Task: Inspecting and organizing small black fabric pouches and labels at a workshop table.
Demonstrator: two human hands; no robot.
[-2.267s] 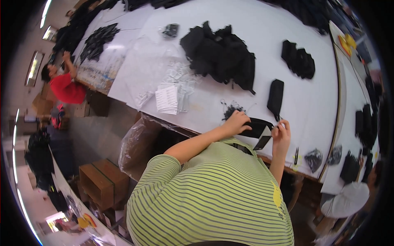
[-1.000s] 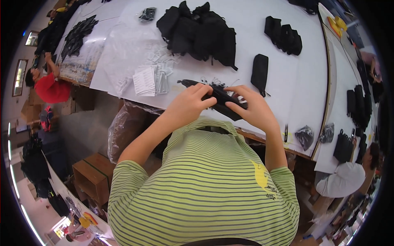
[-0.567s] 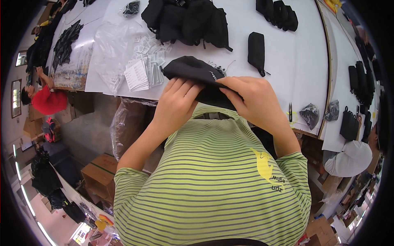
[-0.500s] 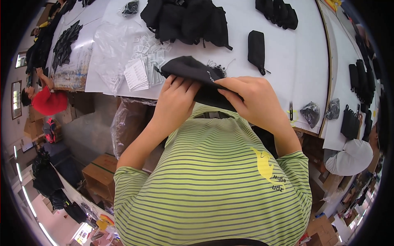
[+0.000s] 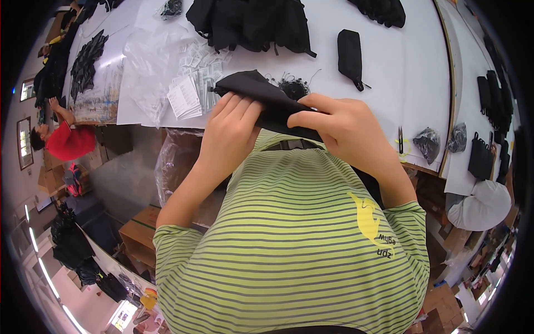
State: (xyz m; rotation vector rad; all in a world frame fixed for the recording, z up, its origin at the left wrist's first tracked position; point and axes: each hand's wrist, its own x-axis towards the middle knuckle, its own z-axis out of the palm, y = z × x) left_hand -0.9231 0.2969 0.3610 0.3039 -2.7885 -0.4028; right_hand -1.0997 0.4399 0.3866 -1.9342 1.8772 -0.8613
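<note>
A black fabric pouch [image 5: 253,84] is held between my two hands at the table's near edge, slanting down to the right. My left hand [image 5: 229,128] grips its left part, the fingers lying over the cloth and the thumb hidden. My right hand [image 5: 350,125] pinches the right part between thumb and bent forefinger. Just beyond the pouch lies a small tangle of black cords [image 5: 293,86]. A finished-looking black pouch with a short end loop [image 5: 350,55] rests flat farther right.
A heap of black pouches [image 5: 250,28] lies at the far side of the white table [image 5: 384,83]. Paper tags [image 5: 186,97] and clear plastic [image 5: 144,72] are to the left. Thread snips [image 5: 400,139] and a bagged black bundle [image 5: 427,143] sit right. Other people work at both sides.
My right fingers have shifted on the pouch and curled more. A pale-marked strip beside them is now out of sight. The pouch's upper edge has tilted, uncovering more of the cord tangle.
</note>
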